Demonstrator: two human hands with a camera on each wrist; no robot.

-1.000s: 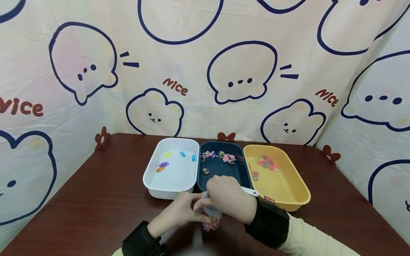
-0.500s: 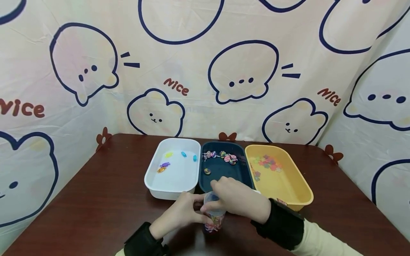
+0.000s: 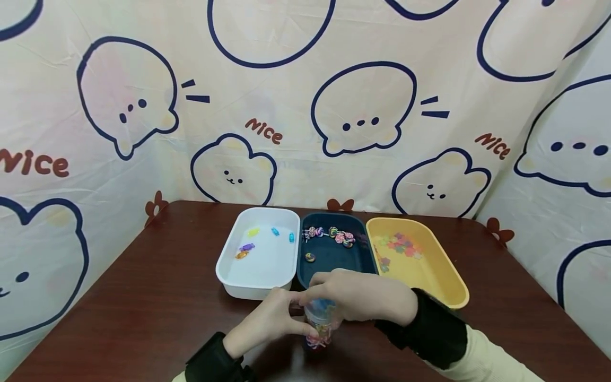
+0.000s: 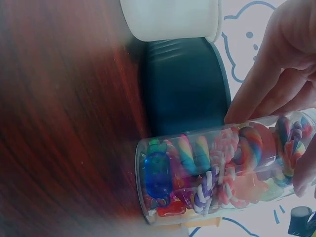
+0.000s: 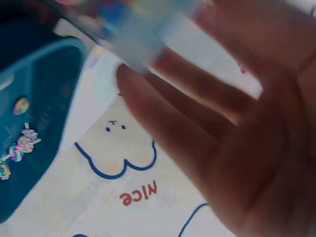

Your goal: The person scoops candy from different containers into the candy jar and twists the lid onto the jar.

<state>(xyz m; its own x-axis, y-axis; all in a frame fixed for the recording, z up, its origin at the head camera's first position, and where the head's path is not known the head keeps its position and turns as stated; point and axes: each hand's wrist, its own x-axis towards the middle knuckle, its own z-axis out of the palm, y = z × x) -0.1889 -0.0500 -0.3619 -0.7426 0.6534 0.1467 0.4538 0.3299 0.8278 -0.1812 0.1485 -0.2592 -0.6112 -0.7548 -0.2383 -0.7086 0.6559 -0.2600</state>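
Observation:
A clear plastic jar [image 3: 319,323] filled with colourful candy-shaped charms stands on the table in front of the trays. My left hand [image 3: 273,320] grips it from the left, with fingers behind and thumb in front. The left wrist view shows the jar [image 4: 222,170] close up, with the fingers [image 4: 261,84] against its side. My right hand [image 3: 355,296] reaches over from the right and holds the jar's top between thumb and index finger. In the right wrist view, its other fingers [image 5: 163,108] extend beside the blurred jar top [image 5: 143,39].
Behind the hands stand a white tray [image 3: 258,273] with several wrapped-candy charms, a dark blue tray [image 3: 334,260] with lollipop charms, and a yellow tray [image 3: 439,276] with translucent pieces. A patterned cloth [image 3: 296,95] hangs behind the brown table [image 3: 157,297].
My right hand turned at the jar's top, its wrist shifting to the right and its fingers coming round over the rim. My left hand kept its hold. The white handle beside the right hand went out of sight.

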